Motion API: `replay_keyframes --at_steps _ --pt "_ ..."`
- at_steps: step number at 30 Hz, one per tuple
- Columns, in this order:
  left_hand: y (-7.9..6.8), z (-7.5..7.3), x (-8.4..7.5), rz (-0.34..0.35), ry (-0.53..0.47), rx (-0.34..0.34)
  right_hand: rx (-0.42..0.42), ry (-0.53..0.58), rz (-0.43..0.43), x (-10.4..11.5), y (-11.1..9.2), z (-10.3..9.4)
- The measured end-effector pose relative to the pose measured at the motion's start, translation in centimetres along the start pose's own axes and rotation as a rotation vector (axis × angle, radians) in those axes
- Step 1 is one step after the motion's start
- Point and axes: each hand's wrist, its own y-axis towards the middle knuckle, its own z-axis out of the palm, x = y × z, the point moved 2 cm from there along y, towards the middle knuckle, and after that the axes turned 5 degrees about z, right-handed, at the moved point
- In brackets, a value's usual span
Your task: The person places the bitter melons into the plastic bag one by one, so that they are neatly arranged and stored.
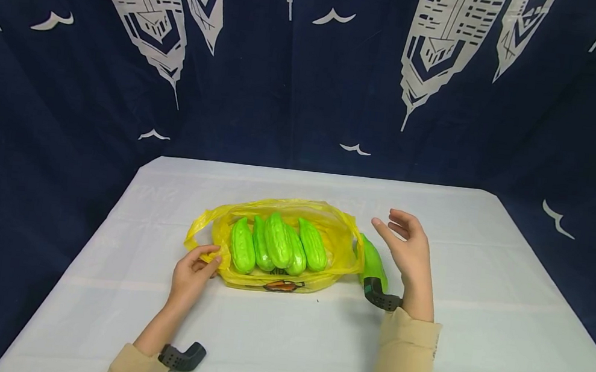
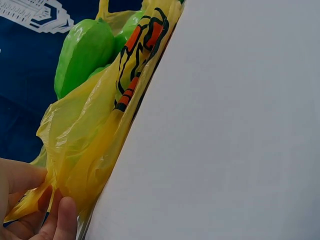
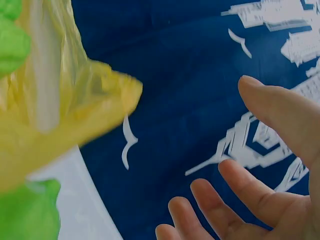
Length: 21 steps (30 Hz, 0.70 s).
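Observation:
A yellow plastic bag [image 1: 315,285] lies on the white table with its mouth spread upward. Inside it several glossy, bright green, bitter-melon-shaped pieces [image 1: 277,241] rest side by side. My left hand [image 1: 191,276] pinches the bag's left edge near a handle loop; the left wrist view shows thin film between thumb [image 2: 25,176] and fingers. Just outside the bag's right end lies another green piece [image 1: 375,264], partly hidden by the right wrist's black device. Above it my right hand [image 1: 406,246] is raised, fingers spread and gently bent, holding nothing.
A white cloth covers the table [image 1: 281,342]. Behind it hangs a dark blue curtain [image 1: 284,106] with white building and bird prints. Each wrist wears a black device, such as the left one [image 1: 182,357], below a beige sleeve.

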Motion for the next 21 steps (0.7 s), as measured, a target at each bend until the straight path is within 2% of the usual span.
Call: replay_keyframes --at_steps 9,13,21 --pt "0.0 0.0 0.0 0.001 0.001 -0.002 0.066 -0.015 0.084 -2.5 1.0 -0.9" --pt "0.0 0.1 -0.1 -0.004 0.008 -0.005 0.114 -0.030 0.113 -3.4 1.4 -0.8" --pt "-0.1 0.1 -0.1 -0.007 0.015 -0.003 0.205 -0.034 0.119 -4.8 1.9 0.1"
